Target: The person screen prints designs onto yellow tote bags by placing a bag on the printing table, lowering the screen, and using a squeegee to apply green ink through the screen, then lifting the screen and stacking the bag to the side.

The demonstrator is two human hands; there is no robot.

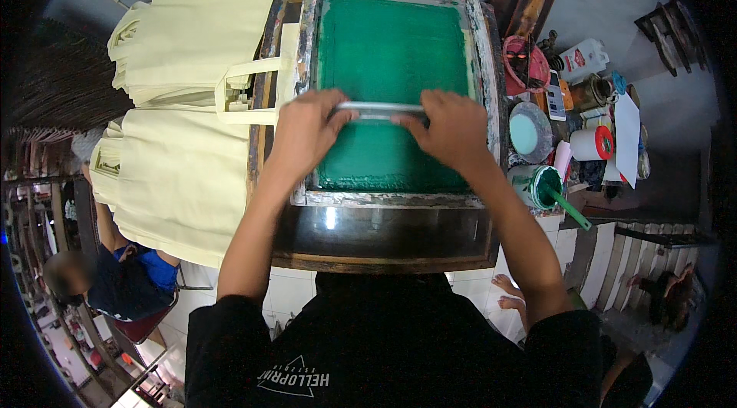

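Note:
A squeegee (376, 108) with a pale bar spans crosswise over a screen-printing mesh (395, 39) coated in green ink. My left hand (309, 125) grips its left end and my right hand (454, 125) its right end, thumbs on the near side. Both hands are slightly blurred. The squeegee's lower edge cannot be made out. Around the mesh runs an ink-stained screen frame (391, 199), lying flat on a dark glossy printing table (384, 235). A cream cloth bag (289, 62) shows from beneath the frame's left side, its handles looping leftward.
Two piles of cream bags, a far pile (207, 32) and a near pile (176, 178), lie left. At right stand a pink bucket (530, 70), a bowl (528, 134), a phone (555, 97) and an ink jar (526, 184) with a green-handled tool (570, 208). A person (127, 277) sits lower left.

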